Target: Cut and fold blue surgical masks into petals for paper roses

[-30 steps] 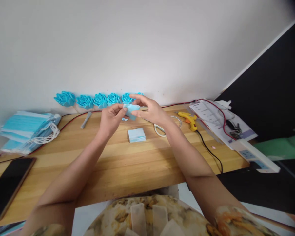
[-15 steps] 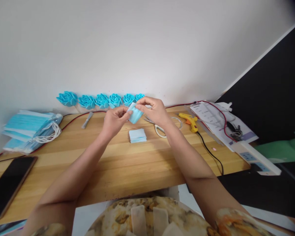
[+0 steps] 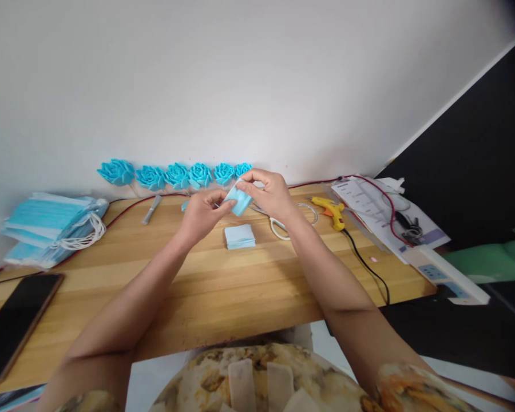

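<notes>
Between my two hands is a small light-blue piece of face-mask fabric [image 3: 241, 201], held above the table. My left hand [image 3: 203, 214] pinches its left lower edge between thumb and fingers. My right hand [image 3: 268, 194] pinches the upper right edge, thumb against fingertips. Below them a neat stack of pale blue cut fabric squares [image 3: 240, 236] lies on the wood. White-handled scissors [image 3: 280, 229] rest to the right, partly hidden behind my right hand and wrist. A bit of blue material [image 3: 185, 205] shows just behind my left hand.
Several blue fabric flowers [image 3: 177, 175] line the wall. Face masks [image 3: 47, 223] are piled at left, with a phone [image 3: 19, 323] in front. A grey bundle of thin strips [image 3: 151, 210] lies nearby. At right are a yellow glue gun [image 3: 333, 213], papers [image 3: 369, 212] and a power strip [image 3: 450, 277].
My left hand has shifted slightly right, and its thumb now lies further over the fabric. The piece has bent or folded a little. My right hand is almost still.
</notes>
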Available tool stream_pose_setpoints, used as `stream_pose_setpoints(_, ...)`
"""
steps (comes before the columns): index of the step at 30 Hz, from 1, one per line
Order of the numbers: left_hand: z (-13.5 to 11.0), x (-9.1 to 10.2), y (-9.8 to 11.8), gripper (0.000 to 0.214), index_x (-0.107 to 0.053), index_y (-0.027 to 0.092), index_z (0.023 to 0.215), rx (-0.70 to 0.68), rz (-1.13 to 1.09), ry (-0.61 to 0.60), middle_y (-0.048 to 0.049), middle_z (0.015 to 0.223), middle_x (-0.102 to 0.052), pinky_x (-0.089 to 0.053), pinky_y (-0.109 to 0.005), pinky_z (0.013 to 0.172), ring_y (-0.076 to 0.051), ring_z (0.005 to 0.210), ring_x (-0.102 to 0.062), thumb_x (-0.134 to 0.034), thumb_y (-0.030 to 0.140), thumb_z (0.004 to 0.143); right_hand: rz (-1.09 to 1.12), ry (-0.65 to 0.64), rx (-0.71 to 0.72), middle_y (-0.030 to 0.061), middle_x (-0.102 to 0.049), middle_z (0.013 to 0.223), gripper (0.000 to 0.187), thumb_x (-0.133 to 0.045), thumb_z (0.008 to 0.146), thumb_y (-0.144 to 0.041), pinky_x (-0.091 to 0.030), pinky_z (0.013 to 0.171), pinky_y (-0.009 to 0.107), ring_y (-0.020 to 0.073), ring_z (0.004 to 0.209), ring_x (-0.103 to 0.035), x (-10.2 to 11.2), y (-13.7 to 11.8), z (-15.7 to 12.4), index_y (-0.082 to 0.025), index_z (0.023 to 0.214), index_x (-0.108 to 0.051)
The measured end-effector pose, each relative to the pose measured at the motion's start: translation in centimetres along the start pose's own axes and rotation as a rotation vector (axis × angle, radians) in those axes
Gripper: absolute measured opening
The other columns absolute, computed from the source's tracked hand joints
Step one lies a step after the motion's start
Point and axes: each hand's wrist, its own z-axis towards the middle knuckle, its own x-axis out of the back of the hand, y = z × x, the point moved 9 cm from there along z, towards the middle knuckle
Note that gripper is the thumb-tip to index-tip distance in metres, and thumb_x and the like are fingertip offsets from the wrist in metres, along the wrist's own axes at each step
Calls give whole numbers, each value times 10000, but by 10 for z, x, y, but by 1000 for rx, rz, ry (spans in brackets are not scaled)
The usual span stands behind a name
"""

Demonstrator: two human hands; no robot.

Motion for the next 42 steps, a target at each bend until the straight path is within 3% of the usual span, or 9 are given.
stream_pose_setpoints(6, -2, 2, 6, 272, -654, 163, 688, -20, 36, 3, -13, 666, -627, -366, -270, 585, -127, 613, -493, -633, 415, 789, -24, 21, 62, -5, -657, 771, 197, -642, 880, -327, -442, 745, 261, 130, 749, -575, 2, -6, -1, -177, 755, -671)
stream_pose_setpoints(28, -3, 7, 12, 267, -707, 179, 665, -79, 72, 18, -6, 610, -642, -338, -267, 537, -128, 558, -487, -662, 390, 823, -30, 7, 27, 1, -692, 803, 198, -650, 873, -363, -459, 759, 279, 143, 753, -586, 4, -6, -1, -195, 780, -700)
stream_pose_setpoints(32, -1, 6, 19, 195, -746, 186, 835, -124, 29, -17, -37, 807, -740, -457, -266, 645, -162, 713, -620, -653, 358, 824, -57, -3, 45, 2, -700, 814, 202, -643, 882, -369, -460, 766, 284, 147, 759, -589, 2, -7, -1, -203, 786, -705)
stream_pose_setpoints(35, 1, 7, 20, 270, -739, 182, 995, -126, -64, -18, -68, 971, -760, -506, -284, 769, -187, 862, -668, -687, 365, 804, -128, -39, 109, 10, -709, 818, 202, -629, 897, -363, -459, 799, 304, 161, 784, -598, -7, -10, -2, -215, 791, -718)
stream_pose_setpoints(39, 2, 7, 11, 212, -736, 178, 869, -69, -101, 0, -42, 820, -729, -490, -277, 739, -165, 772, -630, -709, 371, 786, -204, -47, 164, 17, -713, 823, 209, -611, 918, -351, -449, 849, 327, 176, 827, -609, -17, -13, -5, -223, 792, -720)
stream_pose_setpoints(42, 2, 8, 4, 199, -729, 179, 786, -39, -164, 27, -22, 747, -693, -463, -265, 679, -141, 695, -585, -719, 378, 778, -144, -46, 110, 14, -703, 825, 221, -606, 923, -375, -456, 815, 310, 165, 809, -607, -18, -9, -5, -212, 808, -702)
